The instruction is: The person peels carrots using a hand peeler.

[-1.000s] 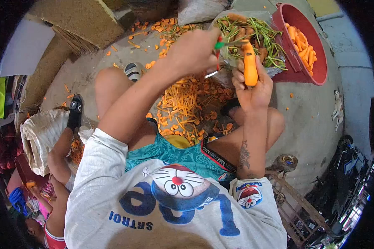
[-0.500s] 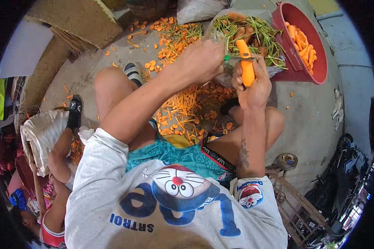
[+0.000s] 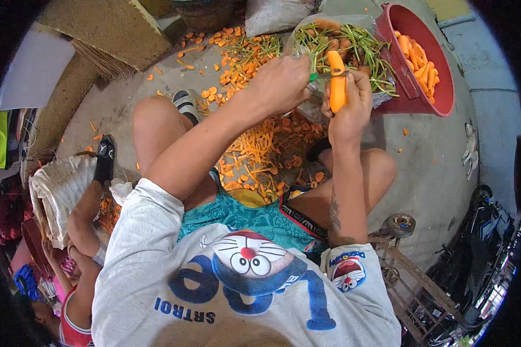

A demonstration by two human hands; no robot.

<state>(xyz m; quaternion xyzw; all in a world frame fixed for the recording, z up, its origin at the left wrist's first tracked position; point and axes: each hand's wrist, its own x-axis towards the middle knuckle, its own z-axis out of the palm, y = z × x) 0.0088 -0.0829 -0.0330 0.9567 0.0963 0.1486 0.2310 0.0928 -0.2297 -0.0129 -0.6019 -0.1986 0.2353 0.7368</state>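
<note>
My left hand [image 3: 281, 84] is closed around a peeler [image 3: 314, 77], whose green end shows beside the fingers. Its thin dark blade reaches across the upper part of a bright orange, peeled-looking carrot [image 3: 338, 95]. My right hand [image 3: 351, 107] grips that carrot from its lower end, fingers and thumb wrapped about it, with the tip pointing up and away from me. Just behind both hands lies a clear plastic bag [image 3: 307, 34] of unpeeled carrots with green stems [image 3: 364, 49].
A red tub [image 3: 446, 98] holding peeled carrots [image 3: 419, 63] stands at upper right. Orange peelings and cut ends [image 3: 252, 150] litter the floor between my legs. Another person [image 3: 84, 277] sits at lower left. A rusty metal cart [image 3: 417, 277] and a motorcycle [image 3: 474, 260] are at right.
My right hand and the carrot have shifted slightly left, and the carrot stands straighter. The blade sits a little further up and left in view. Both grips are unchanged.
</note>
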